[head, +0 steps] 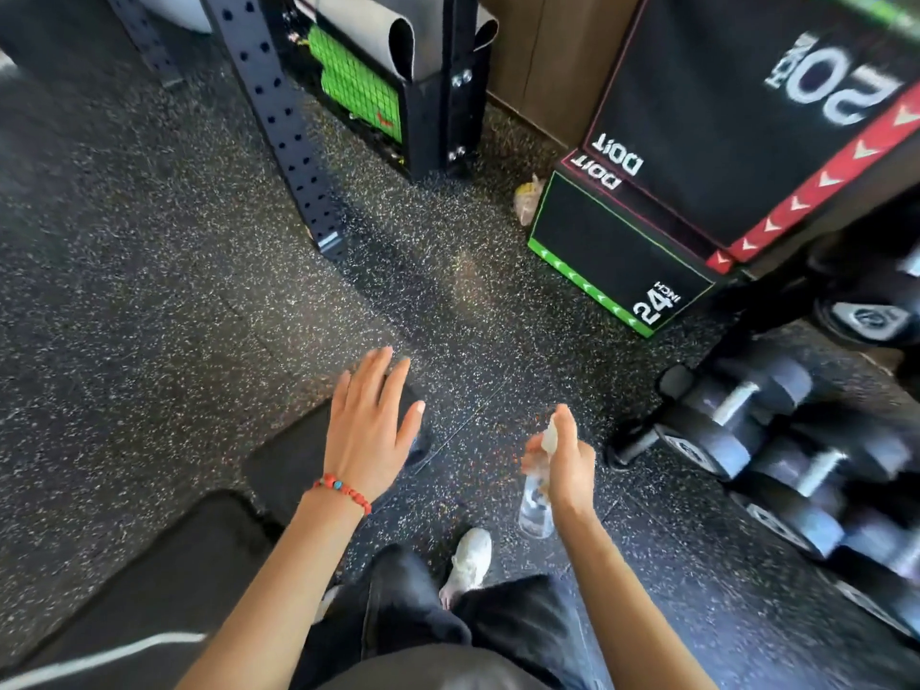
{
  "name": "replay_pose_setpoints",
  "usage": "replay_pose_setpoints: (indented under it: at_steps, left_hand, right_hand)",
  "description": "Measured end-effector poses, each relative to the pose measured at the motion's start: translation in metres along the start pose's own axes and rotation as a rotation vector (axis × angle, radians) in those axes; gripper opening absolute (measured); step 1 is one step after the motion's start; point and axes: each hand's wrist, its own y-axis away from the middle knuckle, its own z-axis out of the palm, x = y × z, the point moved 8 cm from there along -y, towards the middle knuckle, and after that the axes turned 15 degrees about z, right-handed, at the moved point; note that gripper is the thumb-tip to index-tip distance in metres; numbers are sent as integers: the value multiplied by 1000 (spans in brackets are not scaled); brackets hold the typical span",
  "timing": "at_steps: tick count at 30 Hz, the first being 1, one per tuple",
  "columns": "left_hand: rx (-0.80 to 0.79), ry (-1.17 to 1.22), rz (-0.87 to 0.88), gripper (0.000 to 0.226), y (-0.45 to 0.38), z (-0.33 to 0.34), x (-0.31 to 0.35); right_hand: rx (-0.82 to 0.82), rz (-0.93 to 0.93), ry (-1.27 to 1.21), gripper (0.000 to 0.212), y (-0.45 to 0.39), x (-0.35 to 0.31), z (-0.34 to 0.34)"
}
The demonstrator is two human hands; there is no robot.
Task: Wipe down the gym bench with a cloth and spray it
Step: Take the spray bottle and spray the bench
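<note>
Head view: the person stands over the gym bench, whose black padded surface [298, 455] runs from the lower left corner of the picture up toward the middle, in two pads with a gap between them. The left hand [371, 430] hangs over the far end of the farther pad, palm down, fingers spread apart and holding nothing; whether it touches the padding or floats just above cannot be told. A red beaded bracelet [343, 490] sits on that wrist.

The right hand [565, 460] is wrapped around the neck of a clear spray bottle [537, 495], one finger up at the nozzle. It is held out past the right edge of the surface, over the speckled rubber floor [149, 291], and the nozzle seems to point forward or slightly left; no mist shows.

No cloth is visible in either hand or on the padding, and the black vinyl gives no clear sign of wetness or wipe marks. So the job looks to be at or near its start: the bottle is ready, but spraying and wiping both appear to remain, and a cloth has yet to come into play.

Off to the right, well apart from the bench, stand a rack of dumbbells [747, 430] and stacked plyo boxes [647, 231]; a white shoe [468, 565] shows below.
</note>
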Motion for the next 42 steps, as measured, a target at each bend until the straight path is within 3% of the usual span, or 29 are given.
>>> replay_pose_setpoints:
  at_steps: [7, 14, 28, 31, 42]
  left_hand:
    - [-44, 25, 128, 45, -89, 26, 55]
    - [-68, 3, 219, 45, -176, 49, 81]
    - [-124, 50, 368, 54, -423, 74, 92]
    - [-102, 45, 389, 46, -464, 78, 97]
    - [-160, 52, 410, 58, -586, 119, 146]
  right_hand:
    - [72, -80, -163, 62, -39, -58, -65]
    - [142, -146, -302, 51, -86, -113, -99]
    - [248, -225, -407, 60, -225, -275, -135]
    - [251, -249, -445, 58, -247, -307, -142]
    - [238, -335, -467, 61, -344, -387, -197]
